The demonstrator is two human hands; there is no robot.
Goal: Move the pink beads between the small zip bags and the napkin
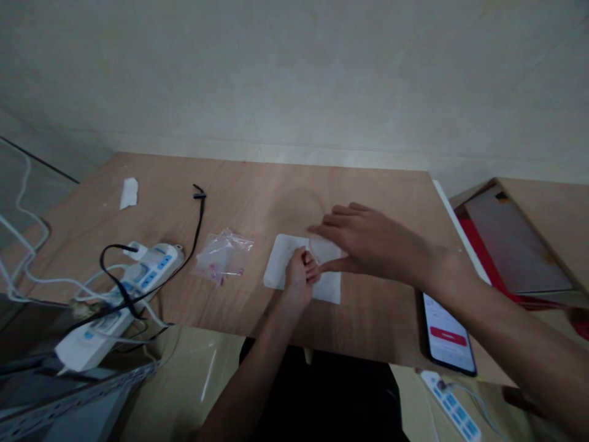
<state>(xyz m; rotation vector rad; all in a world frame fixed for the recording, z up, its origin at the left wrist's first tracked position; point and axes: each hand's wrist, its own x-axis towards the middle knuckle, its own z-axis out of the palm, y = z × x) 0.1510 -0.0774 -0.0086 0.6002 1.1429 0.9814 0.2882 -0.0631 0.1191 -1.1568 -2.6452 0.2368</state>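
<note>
One flat white sheet (277, 263) lies crosswise beneath my closed left hand (300, 274), contents unclear, open right hand (368, 242) rightward.

**A desk room, home or small office**

The wooden desk (257, 190) stands against a plain pale wall (294, 80); a cable-laden power strip (159, 270) sits at its left end, a phone (448, 337) at its right, glossy flooring (197, 374) below.
</note>
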